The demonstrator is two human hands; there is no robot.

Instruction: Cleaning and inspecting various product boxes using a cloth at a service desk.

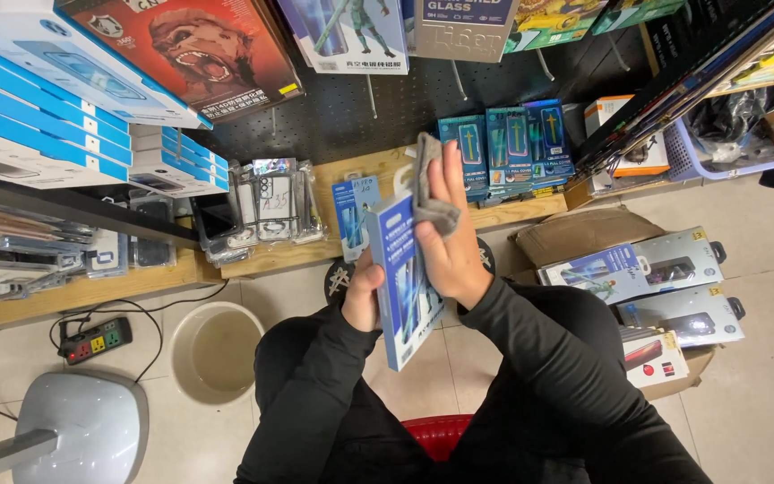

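Observation:
My left hand (362, 294) grips the lower left edge of a blue and white flat package (398, 296), holding it upright in front of me. Across the package's upper right side lies my right hand (448, 235), pressing a grey cloth (428, 190) flat against it. Both arms are in black sleeves. I am seated on a red stool (438, 434), knees apart, facing a low wooden shelf (270, 258).
Stacks of blue and white boxes (47, 99) fill the left shelf. Small clear packets (275, 202) and blue packages (508, 148) stand on the wooden shelf. A beige bucket (212, 354), a power strip (96, 341), a grey fan base (82, 428) sit left. A cardboard box (620, 235) of packages sits right.

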